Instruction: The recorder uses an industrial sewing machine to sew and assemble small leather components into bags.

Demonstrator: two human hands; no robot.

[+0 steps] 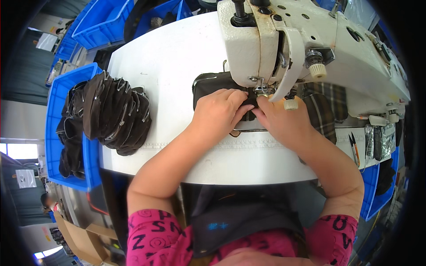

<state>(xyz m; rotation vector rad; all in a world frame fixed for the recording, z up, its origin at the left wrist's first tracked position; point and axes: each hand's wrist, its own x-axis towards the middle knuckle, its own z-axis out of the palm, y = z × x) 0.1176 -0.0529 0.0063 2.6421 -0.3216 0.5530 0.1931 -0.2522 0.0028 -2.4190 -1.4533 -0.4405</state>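
A dark brown fabric pouch (pixel 209 84) with a zipper along its edge lies flat under the head of a white sewing machine (pixel 246 48). My left hand (pixel 217 108) grips the pouch just left of the presser foot (pixel 262 90), its thumb and fingertips closed on the cloth. Close on the other side, my right hand (pixel 287 120) holds the same piece, with its fingertips partly hidden behind the machine head. Both thumbs nearly meet in front of the needle area. Plaid lining cloth (pixel 320 116) spreads out to the right of my right hand.
A pile of dark zippered pouches (pixel 120 113) rests at the left of the white table (pixel 173 57), partly over a blue bin (pixel 93 162). Thread snips (pixel 354 148) and plastic-wrapped packets (pixel 382 141) lie on the right. More blue bins (pixel 103 24) stand behind.
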